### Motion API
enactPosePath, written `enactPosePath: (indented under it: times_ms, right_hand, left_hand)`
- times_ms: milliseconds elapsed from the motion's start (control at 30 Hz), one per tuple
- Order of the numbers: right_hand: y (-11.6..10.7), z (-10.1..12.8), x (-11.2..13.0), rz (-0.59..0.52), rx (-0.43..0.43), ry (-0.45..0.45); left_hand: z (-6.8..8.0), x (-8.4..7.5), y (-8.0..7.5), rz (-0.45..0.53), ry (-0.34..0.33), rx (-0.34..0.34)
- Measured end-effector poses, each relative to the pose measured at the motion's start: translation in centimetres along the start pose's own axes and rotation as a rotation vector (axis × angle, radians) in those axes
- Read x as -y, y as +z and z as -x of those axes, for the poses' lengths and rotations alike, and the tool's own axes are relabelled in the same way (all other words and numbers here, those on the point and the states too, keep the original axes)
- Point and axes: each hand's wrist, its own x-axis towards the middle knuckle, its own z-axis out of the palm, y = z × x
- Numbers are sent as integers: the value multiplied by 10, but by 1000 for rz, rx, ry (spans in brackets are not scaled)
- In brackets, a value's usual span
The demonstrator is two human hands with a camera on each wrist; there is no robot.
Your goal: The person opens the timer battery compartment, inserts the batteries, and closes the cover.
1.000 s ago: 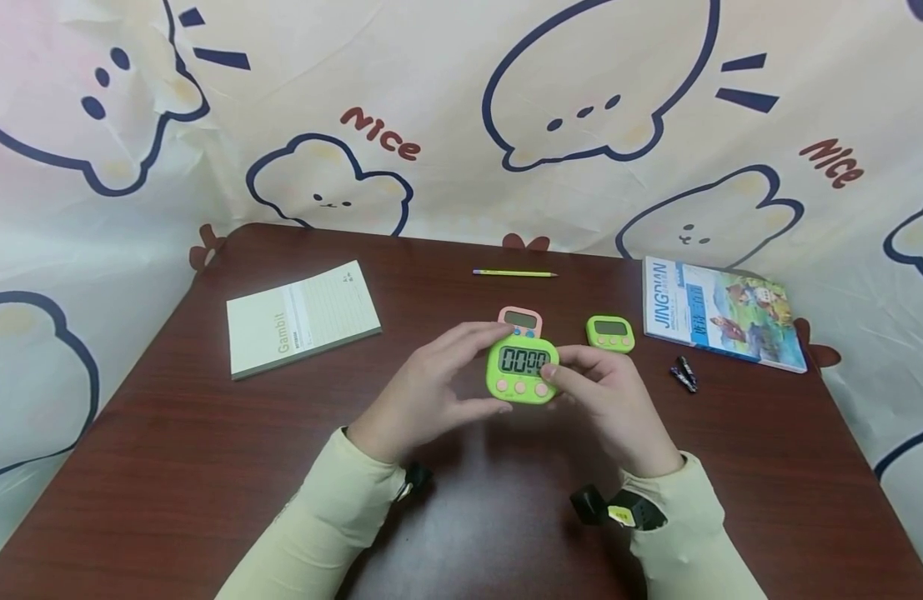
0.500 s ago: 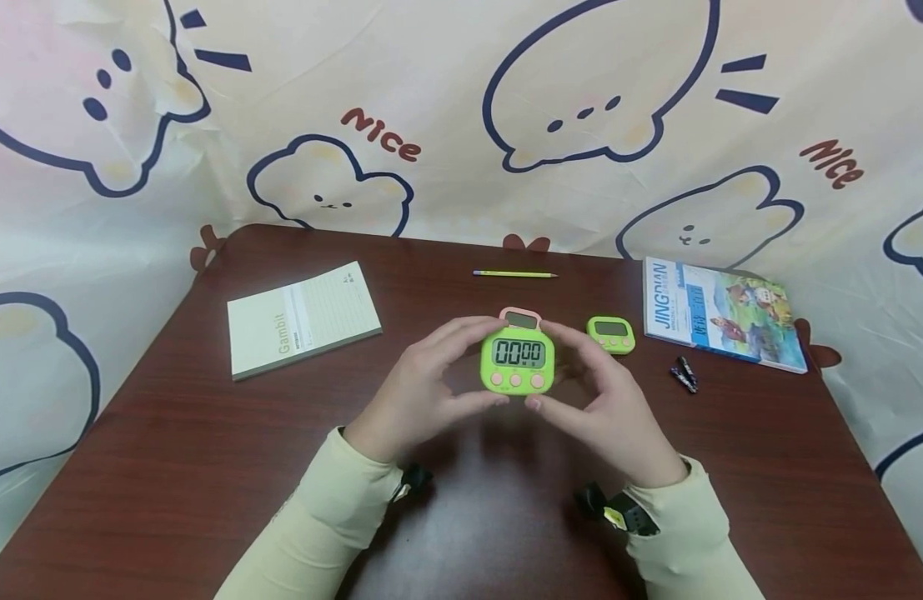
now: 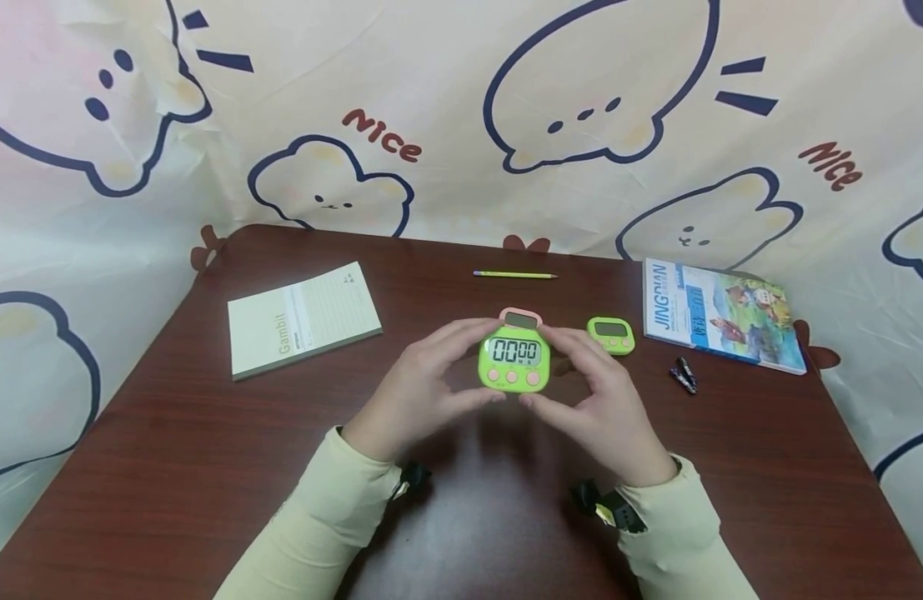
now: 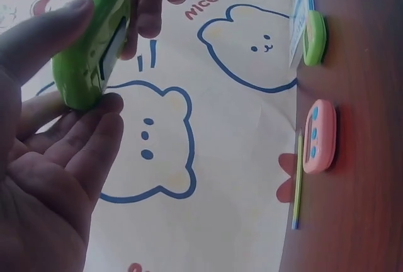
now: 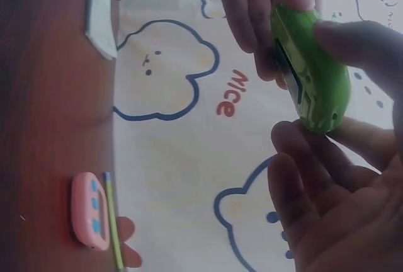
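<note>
Two hands hold one green timer [image 3: 514,360] above the middle of the dark wooden surface [image 3: 168,467], in front of a cartoon-printed cloth backdrop [image 3: 431,100]. On the surface lie a pale notepad [image 3: 303,319] at the left and a picture book [image 3: 719,313] at the right. Smaller things sit between them: a pink timer [image 3: 519,317] just behind the held one, a second green timer [image 3: 610,333] near the book, a yellow pencil [image 3: 515,273] farther back, and two small dark batteries [image 3: 684,374] beside the book.

The left hand [image 3: 412,396] and the right hand [image 3: 604,400] each pinch the raised timer by its sides, thumb below and fingers [image 3: 461,333] curled over its top edge. Its display faces the person and reads zeros above three pink buttons. By the look of it, the step in hand is checking or setting the timer; a next move would call for one thumb to come free for the buttons while the other hand keeps it steady.
</note>
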Motion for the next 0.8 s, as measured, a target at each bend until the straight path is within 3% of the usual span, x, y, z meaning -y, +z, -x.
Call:
enactPosePath:
  times_ms: [233,500,633,800]
  right_hand:
    - [14,-7,-10,-45,-69,55]
    - [42,-17,-17,-248,-147,171]
    - [57,-26,-24,-231,-152,197]
    - [73,-38,-36,-183,-133,264]
  left_hand:
    - [0,5,2,3,-97,-76]
    - [3,23,-2,-18,-174,-156]
    - [6,39,-3,20,-273,-165]
    - [5,65,-2,173,-441,-153]
